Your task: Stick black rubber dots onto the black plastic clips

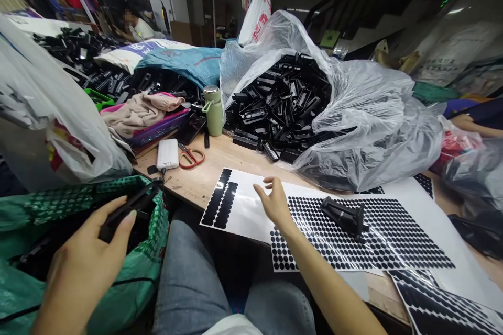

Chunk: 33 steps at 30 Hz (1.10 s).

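Note:
My left hand [92,251] is over the open green bag [141,293] at the lower left, its thumb and fingers round a black plastic part [129,207]. Inside the bag lie more dark parts. My right hand [273,199] hovers at the white sheet of black round stickers [251,193], fingers apart and slightly curled, with nothing visible between them. Much of the sheet's left portion is bare white backing. Another black part [343,217] lies on the dotted sheet, right of my right hand.
A clear plastic bag [365,115] spills black parts [283,99] at the table's back. Left of it stand a green bottle [213,110], orange scissors [191,157], a white power bank [167,154] and a tray with cloth [145,115]. A person [141,29] sits in the background.

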Each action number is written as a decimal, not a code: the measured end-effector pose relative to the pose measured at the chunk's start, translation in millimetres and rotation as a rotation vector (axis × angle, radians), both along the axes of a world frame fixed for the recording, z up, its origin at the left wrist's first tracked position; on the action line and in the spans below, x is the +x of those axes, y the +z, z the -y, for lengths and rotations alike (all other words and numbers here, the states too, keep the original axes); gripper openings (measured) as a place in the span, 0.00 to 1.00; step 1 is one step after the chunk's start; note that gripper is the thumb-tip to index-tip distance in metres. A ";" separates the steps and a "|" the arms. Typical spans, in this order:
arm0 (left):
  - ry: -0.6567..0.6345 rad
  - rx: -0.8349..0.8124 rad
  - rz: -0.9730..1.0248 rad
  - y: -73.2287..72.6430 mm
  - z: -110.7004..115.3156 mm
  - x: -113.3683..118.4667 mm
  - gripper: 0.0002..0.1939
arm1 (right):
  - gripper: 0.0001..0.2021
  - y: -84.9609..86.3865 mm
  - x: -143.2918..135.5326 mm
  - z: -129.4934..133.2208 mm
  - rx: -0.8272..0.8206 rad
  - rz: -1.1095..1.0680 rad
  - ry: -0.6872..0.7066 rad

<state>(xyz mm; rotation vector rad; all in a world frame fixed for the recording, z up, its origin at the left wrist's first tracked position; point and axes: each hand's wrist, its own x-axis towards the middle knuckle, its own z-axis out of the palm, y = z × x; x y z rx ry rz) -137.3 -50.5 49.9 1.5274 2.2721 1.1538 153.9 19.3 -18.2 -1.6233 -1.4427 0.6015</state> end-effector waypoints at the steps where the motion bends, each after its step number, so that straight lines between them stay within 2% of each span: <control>1: 0.014 0.046 -0.136 1.4 -0.4 -8.2 0.22 | 0.16 -0.4 7.8 -14.2 -0.001 0.062 0.002; 2: 0.005 0.092 -0.246 1.1 -4.0 -9.1 0.23 | 0.16 -0.2 16.0 -30.2 0.005 0.132 -0.002; 4: -0.050 0.169 -0.349 -4.5 -22.0 10.8 0.26 | 0.16 1.9 33.7 -66.7 0.019 0.258 -0.038; 7: -0.285 0.091 -0.284 -20.4 -72.6 81.7 0.28 | 0.18 11.1 63.3 -126.0 0.041 0.342 -0.140; 10: -0.476 -0.075 -0.258 -38.1 -143.8 162.7 0.27 | 0.21 25.3 96.7 -180.1 0.070 0.410 -0.257; 12: -0.514 -0.172 -0.320 -49.6 -197.1 200.2 0.27 | 0.22 34.0 121.4 -210.9 0.085 0.441 -0.334; 13: -0.504 -0.218 -0.352 -55.3 -223.4 211.0 0.28 | 0.23 37.4 134.5 -224.8 0.087 0.451 -0.367; 15: -0.493 -0.250 -0.425 -66.8 -271.0 217.4 0.30 | 0.24 41.8 161.7 -249.9 0.072 0.461 -0.413; 18: -0.524 -0.224 -0.508 -82.2 -318.8 202.8 0.32 | 0.26 40.7 197.3 -280.9 0.000 0.451 -0.438; 21: -0.521 -0.192 -0.553 -91.0 -336.1 186.6 0.30 | 0.30 28.6 209.8 -303.4 -0.120 0.419 -0.417; 23: -0.505 -0.184 -0.575 -93.5 -337.7 182.5 0.27 | 0.33 16.3 199.7 -312.7 -0.189 0.408 -0.364; 25: -0.507 -0.194 -0.583 -94.9 -336.2 181.7 0.25 | 0.35 4.1 178.2 -315.9 -0.216 0.415 -0.283; 29: -0.522 -0.255 -0.561 -96.7 -323.8 173.1 0.22 | 0.36 -11.8 130.0 -304.0 -0.200 0.438 -0.119; 33: -0.485 -0.307 -0.516 -92.8 -295.1 150.4 0.16 | 0.34 -11.7 106.6 -275.9 -0.190 0.443 -0.032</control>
